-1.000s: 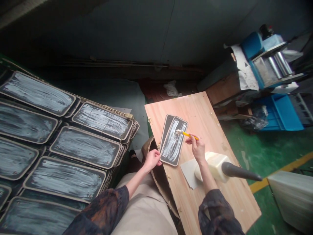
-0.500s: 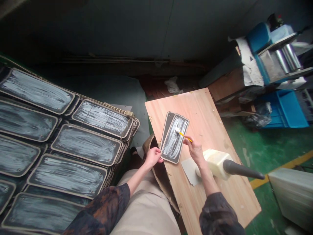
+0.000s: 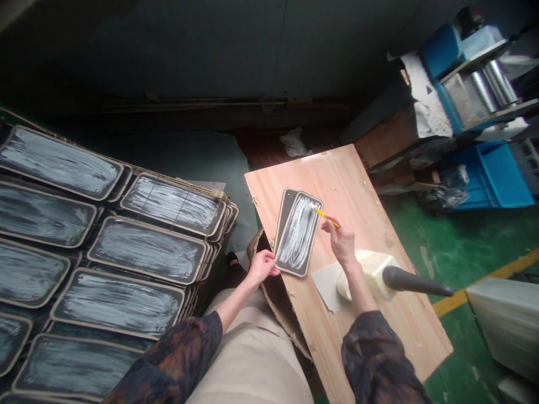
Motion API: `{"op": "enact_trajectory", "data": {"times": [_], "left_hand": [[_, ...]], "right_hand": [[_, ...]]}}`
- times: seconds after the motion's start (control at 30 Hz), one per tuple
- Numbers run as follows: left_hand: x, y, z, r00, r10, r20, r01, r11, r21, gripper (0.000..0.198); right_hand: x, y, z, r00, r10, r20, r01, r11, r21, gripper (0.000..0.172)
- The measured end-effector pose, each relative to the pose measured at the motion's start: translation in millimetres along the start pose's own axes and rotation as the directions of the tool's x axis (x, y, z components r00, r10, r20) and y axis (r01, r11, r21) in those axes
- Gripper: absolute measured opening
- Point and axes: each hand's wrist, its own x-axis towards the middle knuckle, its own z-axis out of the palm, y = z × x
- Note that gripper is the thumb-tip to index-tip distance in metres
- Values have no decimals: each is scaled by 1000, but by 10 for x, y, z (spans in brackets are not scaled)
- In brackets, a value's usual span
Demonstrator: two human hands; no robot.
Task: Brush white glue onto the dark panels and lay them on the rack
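A dark rounded rectangular panel [image 3: 298, 235] with a pale rim lies on the wooden board, its face streaked with white paste. Beneath it, turned at a slight angle, a second dark panel [image 3: 285, 209] shows along the left side. My left hand [image 3: 262, 266] pinches the lower left corner of the panels; whether it grips one or both I cannot tell. Closed around a yellow-handled brush [image 3: 327, 217], my right hand [image 3: 342, 240] holds the bristles against the upper right part of the streaked panel.
Under my right forearm a cream bottle [image 3: 370, 272] with a long grey nozzle lies on the wooden board [image 3: 404, 331], by a white sheet [image 3: 326, 286]. Stacks of white-streaked panels [image 3: 147, 249] fill the left. Blue bins [image 3: 497, 179] and a shelf stand at right.
My right hand has moved the brush up and to the right, from the panel's upper middle to near its top right corner. My left hand stays at the lower corner.
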Motion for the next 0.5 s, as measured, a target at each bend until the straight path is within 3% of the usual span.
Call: {"op": "enact_trajectory", "data": {"times": [0.1,0.17,0.37,0.5], "left_hand": [[-7,11,8,1000,-2,1,2,1000,1,15],[-3,7,10,1000,-2,1,2,1000,1,14],[18,-14,14,1000,-16,-3,16,1000,-2,16],[5,13,36,1000,-15,-12,15,1000,-11,19]], "right_hand": [[143,90,99,998,-55,-5,54,992,-116,41],[53,111,141,998,-55,30,59,988,-146,41],[-849,-124,213,971,49,232,-36,998,-57,35],[-1444,-338,279,950,144,277,-168,984,63,32]]}}
